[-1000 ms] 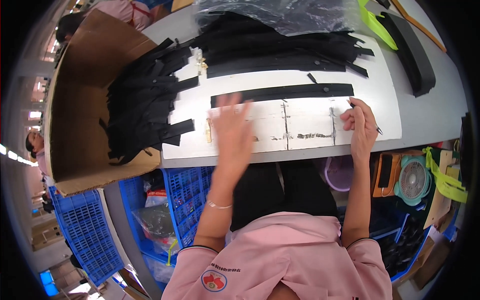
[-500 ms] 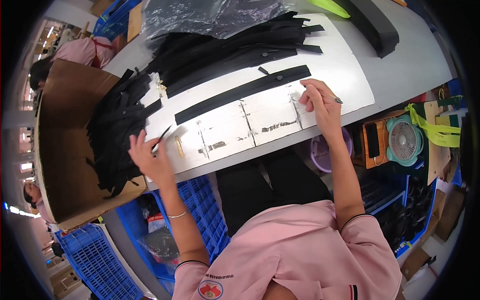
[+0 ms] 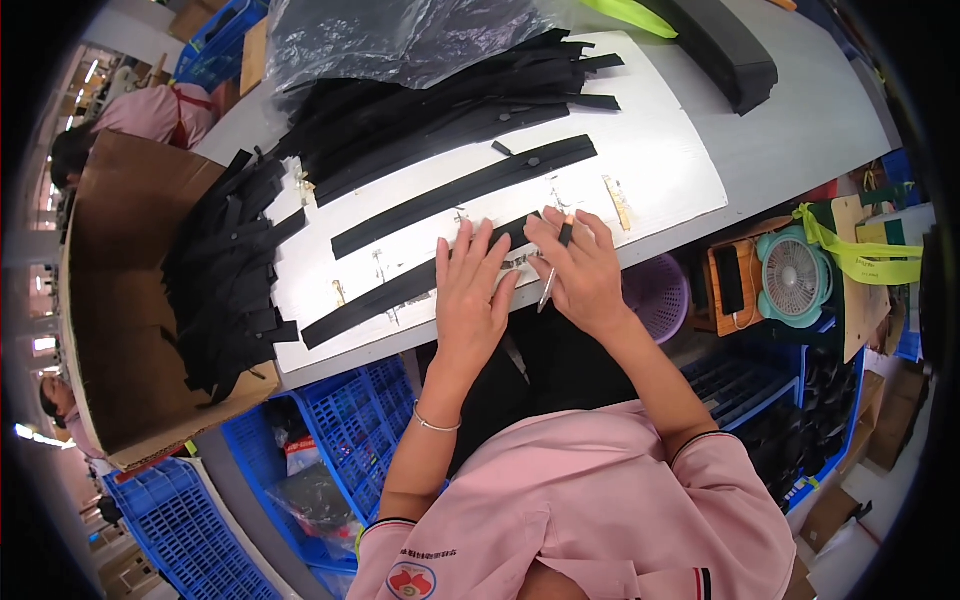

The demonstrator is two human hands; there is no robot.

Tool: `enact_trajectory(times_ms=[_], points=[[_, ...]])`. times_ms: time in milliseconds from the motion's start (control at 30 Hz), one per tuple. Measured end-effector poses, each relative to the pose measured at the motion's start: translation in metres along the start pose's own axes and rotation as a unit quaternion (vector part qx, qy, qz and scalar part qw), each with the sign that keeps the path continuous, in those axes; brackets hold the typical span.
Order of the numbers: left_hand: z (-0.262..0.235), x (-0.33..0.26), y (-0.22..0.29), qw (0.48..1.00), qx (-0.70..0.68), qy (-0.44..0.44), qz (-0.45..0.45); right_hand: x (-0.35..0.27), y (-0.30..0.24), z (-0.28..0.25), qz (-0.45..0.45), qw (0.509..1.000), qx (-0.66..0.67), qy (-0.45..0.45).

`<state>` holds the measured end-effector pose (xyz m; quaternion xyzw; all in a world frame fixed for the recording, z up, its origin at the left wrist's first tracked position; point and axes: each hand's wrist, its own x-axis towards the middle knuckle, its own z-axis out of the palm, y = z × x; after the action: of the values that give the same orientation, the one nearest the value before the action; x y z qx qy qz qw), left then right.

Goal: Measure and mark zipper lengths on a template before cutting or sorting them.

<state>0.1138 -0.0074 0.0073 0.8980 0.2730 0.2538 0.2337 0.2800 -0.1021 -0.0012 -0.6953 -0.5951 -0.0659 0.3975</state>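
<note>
On the white surface (image 3: 660,170) near its front edge, long black strip (image 3: 400,292) lying flat, left hand (image 3: 473,290) spread open, fingers pressing strip, right hand (image 3: 583,270) just beside it, closed around thin pen-like tool (image 3: 555,268), second black strip (image 3: 465,195) behind, cardboard box (image 3: 110,330) of strips left of the surface.

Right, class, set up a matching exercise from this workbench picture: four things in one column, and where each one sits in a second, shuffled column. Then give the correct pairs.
Things:
1. black strip
2. pen-like tool
3. small fan
4. cardboard box

Places:
A. off the table's right end, below the tabletop
B. at the table's left end, black strips spilling over its edge
C. in the right hand
D. flat on the white sheet, under the left hand

Pairs: 1-D, 2-C, 3-A, 4-B
</note>
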Motion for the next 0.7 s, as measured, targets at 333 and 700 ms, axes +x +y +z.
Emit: enact_trajectory(times_ms=[333, 700], points=[[-0.031, -0.050, -0.018, 0.986, 0.132, -0.017, -0.102, -0.023, 0.051, -0.041, 0.036, 0.988, -0.146, 0.020], [-0.073, -0.083, -0.055, 0.972, 0.142, 0.029, -0.183, -0.022, 0.051, -0.035, 0.011, 0.989, -0.139, 0.040]])
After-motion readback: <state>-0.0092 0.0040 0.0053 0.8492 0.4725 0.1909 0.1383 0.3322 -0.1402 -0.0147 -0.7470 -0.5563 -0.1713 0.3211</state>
